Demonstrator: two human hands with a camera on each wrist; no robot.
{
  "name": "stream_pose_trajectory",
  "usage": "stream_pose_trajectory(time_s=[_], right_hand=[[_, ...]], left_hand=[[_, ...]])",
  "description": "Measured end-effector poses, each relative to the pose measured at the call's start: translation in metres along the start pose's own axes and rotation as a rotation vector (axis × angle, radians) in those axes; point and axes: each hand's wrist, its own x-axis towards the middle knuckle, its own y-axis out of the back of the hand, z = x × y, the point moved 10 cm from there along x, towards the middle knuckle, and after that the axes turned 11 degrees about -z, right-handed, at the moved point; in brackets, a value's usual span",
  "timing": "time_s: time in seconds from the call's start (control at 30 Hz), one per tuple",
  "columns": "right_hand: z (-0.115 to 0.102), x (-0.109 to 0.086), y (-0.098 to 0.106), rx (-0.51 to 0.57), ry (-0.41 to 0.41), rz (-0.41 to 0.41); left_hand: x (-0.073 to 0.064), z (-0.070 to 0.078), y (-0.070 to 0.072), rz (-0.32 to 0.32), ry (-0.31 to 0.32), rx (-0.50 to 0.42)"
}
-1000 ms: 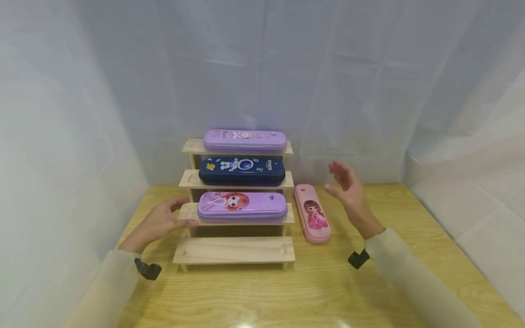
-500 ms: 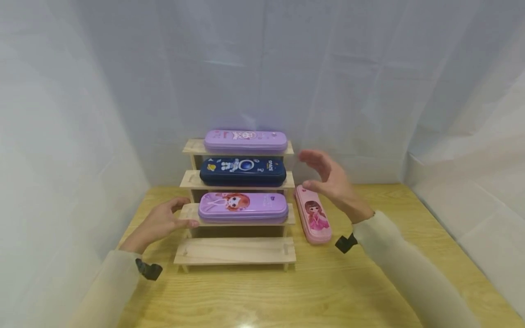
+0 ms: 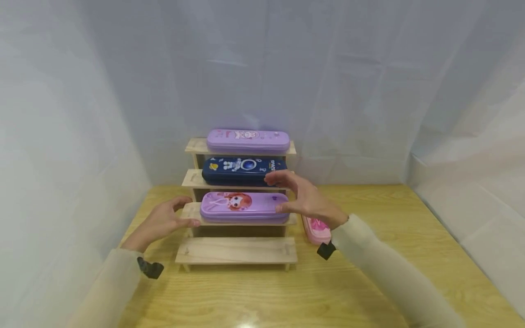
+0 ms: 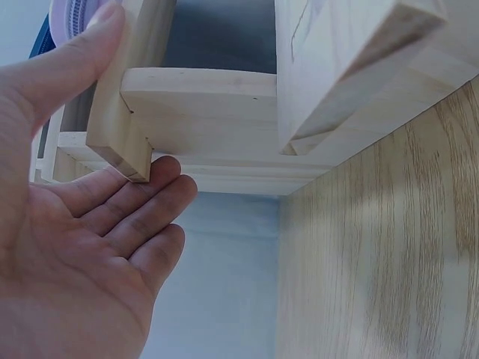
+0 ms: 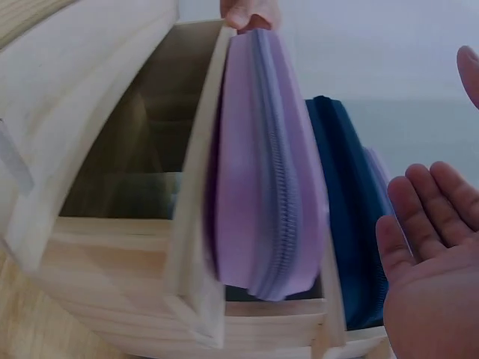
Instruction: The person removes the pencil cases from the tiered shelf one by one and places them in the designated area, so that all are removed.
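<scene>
A four-step wooden rack (image 3: 238, 250) stands on the table. My left hand (image 3: 160, 221) grips the left end of its second step from the bottom; in the left wrist view the thumb lies on the board (image 4: 120, 142) with fingers behind it. A purple pencil case with a red-haired girl (image 3: 229, 207) lies on that step. My right hand (image 3: 307, 196) hovers at this case's right end, thumb and fingers spread, holding nothing. A navy space pencil case (image 3: 234, 172) lies one step higher, its right end partly behind the fingers. On the top step sits a lilac pencil case (image 3: 248, 141).
A pink pencil case (image 3: 317, 231) lies on the wooden table (image 3: 254, 296) right of the rack, mostly hidden behind my right hand. White sheeting (image 3: 348, 114) hangs behind and along both sides.
My right hand has moved left from beyond the pink pencil case to the right end of the purple one. The left hand stays on the rack.
</scene>
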Motion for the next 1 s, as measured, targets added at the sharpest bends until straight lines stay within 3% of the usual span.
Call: stream_pose_trajectory(time_s=[0.2,0.6,1.0], right_hand=[[0.017,0.002,-0.013,-0.036,-0.043,-0.029],[0.037,0.003,-0.015,-0.128,-0.106,-0.010],[0.044,0.005,-0.017,0.011,-0.096,-0.016]], left_hand=[[0.002,0.001,0.000,0.002,-0.021,-0.002],[0.001,-0.001,0.001,0.002,-0.018,-0.011],[0.001,-0.001,0.000,0.004,-0.018,-0.007]])
